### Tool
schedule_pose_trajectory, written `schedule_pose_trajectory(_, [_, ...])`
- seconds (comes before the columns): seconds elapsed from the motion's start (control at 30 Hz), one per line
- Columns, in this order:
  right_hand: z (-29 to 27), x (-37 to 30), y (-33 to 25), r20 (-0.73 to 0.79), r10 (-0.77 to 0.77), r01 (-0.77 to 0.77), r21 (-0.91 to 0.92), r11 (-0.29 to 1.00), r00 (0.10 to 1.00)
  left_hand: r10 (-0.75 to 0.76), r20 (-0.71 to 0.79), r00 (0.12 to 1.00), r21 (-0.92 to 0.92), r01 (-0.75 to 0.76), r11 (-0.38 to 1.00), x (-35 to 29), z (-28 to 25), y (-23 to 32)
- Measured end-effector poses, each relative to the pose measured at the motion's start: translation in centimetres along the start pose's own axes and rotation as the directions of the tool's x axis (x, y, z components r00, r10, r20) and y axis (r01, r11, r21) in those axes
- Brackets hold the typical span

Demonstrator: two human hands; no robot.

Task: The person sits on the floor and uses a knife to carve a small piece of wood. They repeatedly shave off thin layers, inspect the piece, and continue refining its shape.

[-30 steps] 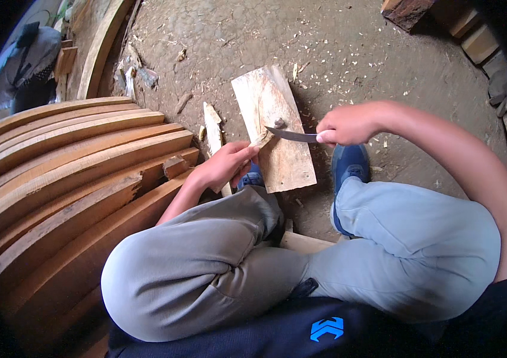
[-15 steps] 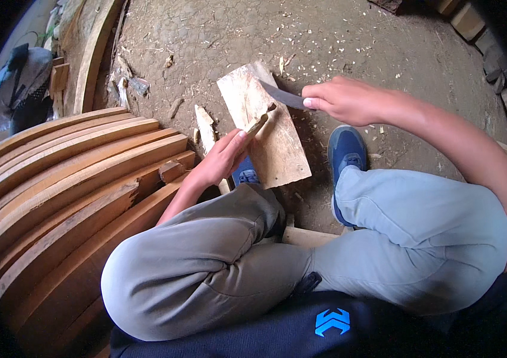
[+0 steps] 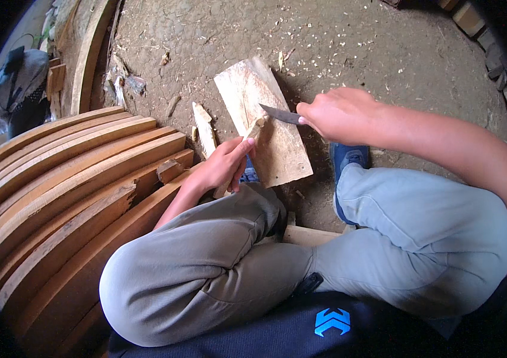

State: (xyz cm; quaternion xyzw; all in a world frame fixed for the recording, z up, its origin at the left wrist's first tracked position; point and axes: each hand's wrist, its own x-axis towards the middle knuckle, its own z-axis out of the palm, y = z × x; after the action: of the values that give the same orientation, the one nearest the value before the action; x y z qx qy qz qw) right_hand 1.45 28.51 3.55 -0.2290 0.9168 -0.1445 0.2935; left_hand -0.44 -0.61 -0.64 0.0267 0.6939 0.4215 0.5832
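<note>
A short, pale wooden stick (image 3: 256, 127) is gripped in my left hand (image 3: 225, 161), its far end over a flat wooden board (image 3: 286, 152). My right hand (image 3: 340, 113) is closed round the handle of a knife (image 3: 280, 113), the handle itself hidden by the fingers. The dark blade points left above the board, its tip close to the stick's end. The board slants across the ground between my feet, with a crack in its far half and small holes near its close edge.
Long sawn planks (image 3: 74, 185) are stacked on my left. A split wood piece (image 3: 204, 128) lies left of the board. Wood chips (image 3: 349, 51) are scattered over the dirt floor, and blocks (image 3: 468, 19) line the far right. My shoe (image 3: 349, 161) stands right of the board.
The knife and my right hand have come nearer, and the blade now lies closer to the stick's end. My left hand has turned the stick slightly and drawn it back.
</note>
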Motion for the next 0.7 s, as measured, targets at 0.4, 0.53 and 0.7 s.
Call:
schedule_pose_trajectory(0.4, [-0.3, 0.3, -0.9, 0.020, -0.046, 0.049, -0.166, 0.985, 0.999, 0.007, -0.001, 1.000, -0.183, -0.007, 0.983, 0.4, 0.1, -0.9])
schedule_pose_trajectory(0.53, [-2.0, 0.5, -2.9, 0.116, 0.005, 0.019, -0.200, 0.980, 0.993, -0.011, 0.007, 1.000, -0.328, 0.013, 0.945, 0.4, 0.7, -1.7])
schedule_pose_trajectory(0.7, [-2.0, 1.1, -3.9, 0.106, -0.050, 0.074, -0.237, 0.969, 0.993, -0.046, -0.010, 0.999, -0.332, 0.041, 0.942, 0.0, 1.1, -1.0])
